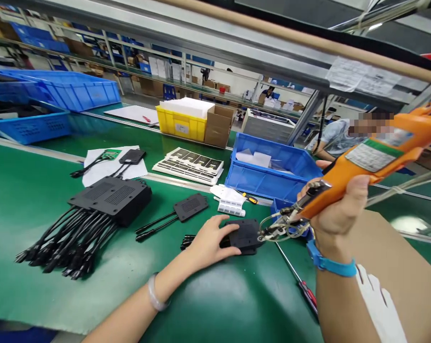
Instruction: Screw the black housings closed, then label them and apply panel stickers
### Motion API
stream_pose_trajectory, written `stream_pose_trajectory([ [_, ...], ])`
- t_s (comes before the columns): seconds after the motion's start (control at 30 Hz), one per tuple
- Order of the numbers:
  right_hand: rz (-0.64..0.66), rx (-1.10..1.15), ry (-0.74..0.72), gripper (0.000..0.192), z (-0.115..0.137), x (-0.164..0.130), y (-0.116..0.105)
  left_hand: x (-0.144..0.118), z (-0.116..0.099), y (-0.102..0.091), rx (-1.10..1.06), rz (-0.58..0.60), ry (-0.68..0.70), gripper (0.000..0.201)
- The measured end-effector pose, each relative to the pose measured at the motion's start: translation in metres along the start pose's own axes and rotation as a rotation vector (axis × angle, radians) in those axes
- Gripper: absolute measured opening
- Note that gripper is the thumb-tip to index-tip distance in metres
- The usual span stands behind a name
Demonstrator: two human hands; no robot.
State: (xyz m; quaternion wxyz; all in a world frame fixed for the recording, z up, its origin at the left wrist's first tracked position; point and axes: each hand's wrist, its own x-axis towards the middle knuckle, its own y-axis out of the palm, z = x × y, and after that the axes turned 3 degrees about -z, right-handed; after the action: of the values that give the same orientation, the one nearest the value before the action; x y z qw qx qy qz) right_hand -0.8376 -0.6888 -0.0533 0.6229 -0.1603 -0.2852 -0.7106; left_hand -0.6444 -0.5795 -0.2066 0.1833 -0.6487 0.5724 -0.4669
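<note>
My left hand (210, 240) lies flat with the fingers loosely spread, fingertips pressing on the black plastic module (244, 236) that sits on the green bench mat (29, 200); nothing is gripped, only held down. My right hand (339, 209) is wrapped tight around the orange electric screwdriver (374, 159), raised just right of the module, its metal tip angled down to the module's right edge (whether the bit actually touches, I cannot tell). The module is a flat, matte black casing with a ribbed top, its black cables running out leftward under my palm. Left of the module lies a single similar unit (190, 207), and farther left a stack of them with a bundle of cables (108, 195), well apart. Behind the module stands a blue bin (269, 178), quite near. A red-handled screwdriver (297, 281) lies on the mat near me, right of the module. The mat in front of the module, toward me, is bare.
</note>
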Motion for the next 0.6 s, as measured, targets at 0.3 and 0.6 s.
stream_pose_trajectory([
  [0.3,0.046,0.043,0.048,0.065,-0.006,-0.007,-0.003,0.0,-0.008,0.009,-0.008,0.063,-0.039,0.052],
  [0.6,0.052,0.005,0.045,0.064,-0.007,-0.013,0.0,0.0,-0.011,0.007,-0.087,0.074,-0.08,0.047],
])
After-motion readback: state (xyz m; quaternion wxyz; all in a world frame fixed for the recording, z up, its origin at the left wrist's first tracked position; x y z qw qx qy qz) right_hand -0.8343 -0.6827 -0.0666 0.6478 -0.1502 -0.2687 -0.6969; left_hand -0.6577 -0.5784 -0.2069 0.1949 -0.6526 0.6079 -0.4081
